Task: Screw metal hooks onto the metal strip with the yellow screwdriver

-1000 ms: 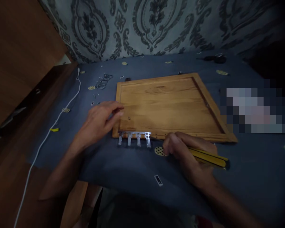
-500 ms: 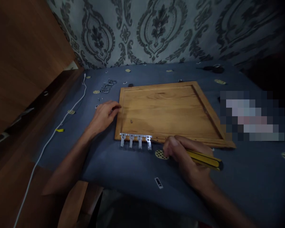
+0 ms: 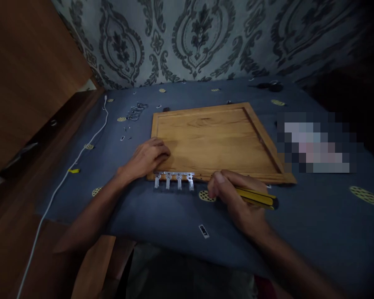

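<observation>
A wooden framed board (image 3: 205, 141) lies on the blue patterned cloth. Along its front-left edge sits a shiny metal hook strip (image 3: 174, 176), its several hooks pointing towards me. My left hand (image 3: 149, 155) rests over the board's left edge, fingers curled and pressed together; whatever is under the fingertips is hidden. In my right hand (image 3: 233, 195), by the front edge, is a screwdriver with a yellow-and-black handle (image 3: 258, 197). Its thin shaft points left, towards the right end of the strip.
Loose wire-like metal hooks (image 3: 137, 111) and tiny fasteners (image 3: 126, 128) lie behind and left of the board. A white cable (image 3: 77, 160) runs down the left side. A dark object (image 3: 269, 86) lies at the back right. A blurred patch (image 3: 318, 145) covers something on the right.
My left hand has moved right onto the board, over the spot where a small dark piece lay. My right hand still holds the screwdriver. The whole view has shifted slightly.
</observation>
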`<state>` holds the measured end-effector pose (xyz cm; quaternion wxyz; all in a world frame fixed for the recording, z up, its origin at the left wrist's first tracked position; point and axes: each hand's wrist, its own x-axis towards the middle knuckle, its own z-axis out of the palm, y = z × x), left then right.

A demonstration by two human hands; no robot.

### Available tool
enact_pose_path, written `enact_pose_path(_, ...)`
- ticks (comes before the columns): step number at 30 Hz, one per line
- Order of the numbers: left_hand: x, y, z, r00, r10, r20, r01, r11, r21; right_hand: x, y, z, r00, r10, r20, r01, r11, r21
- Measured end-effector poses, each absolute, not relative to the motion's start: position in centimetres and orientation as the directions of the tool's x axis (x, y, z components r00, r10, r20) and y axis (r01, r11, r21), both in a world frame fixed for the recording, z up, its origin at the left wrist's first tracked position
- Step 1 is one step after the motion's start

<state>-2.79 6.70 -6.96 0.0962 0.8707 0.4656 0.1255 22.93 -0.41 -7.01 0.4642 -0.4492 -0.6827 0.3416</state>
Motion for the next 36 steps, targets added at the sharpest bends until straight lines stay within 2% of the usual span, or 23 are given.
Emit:
enact_pose_path(9, -2.0, 6.7, -6.8, 0.56, 0.826, 0.067, 0.805, -0.561, 0.191, 23.0, -0.5, -7.3, -0.159, 0.939, 0.306, 0.272, 0.34, -0.9)
enact_pose_path(14, -2.3, 6.6, -6.7, 0.531, 0.843, 0.081, 0.815, -0.535, 0.221, 22.9, -0.5, -7.3, -0.163, 0.937, 0.31, 0.268, 0.344, -0.9)
enact_pose_path(22, -1.6, 7.5, -4.7, 0.433, 0.886, 0.167, 0.764, -0.459, 0.453, 23.1, -0.5, -7.2, -0.17, 0.933, 0.317, 0.281, 0.354, -0.892)
enact_pose_path(26, 0.5, 7.8, -4.3, 0.488, 0.866, 0.108, 0.539, -0.397, 0.743, 23.0, -0.5, -6.9, -0.163, 0.938, 0.307, 0.298, 0.343, -0.891)
enact_pose_path(28, 1.5, 7.7, -4.8, 0.544, 0.837, 0.065, 0.427, -0.342, 0.837, 22.9, -0.5, -6.7, -0.168, 0.939, 0.299, 0.303, 0.337, -0.891)
enact_pose_path(36, 1.7, 6.7, -6.8, 0.607, 0.791, 0.075, 0.384, -0.375, 0.844, 22.9, -0.4, -6.7, -0.177, 0.932, 0.315, 0.28, 0.355, -0.892)
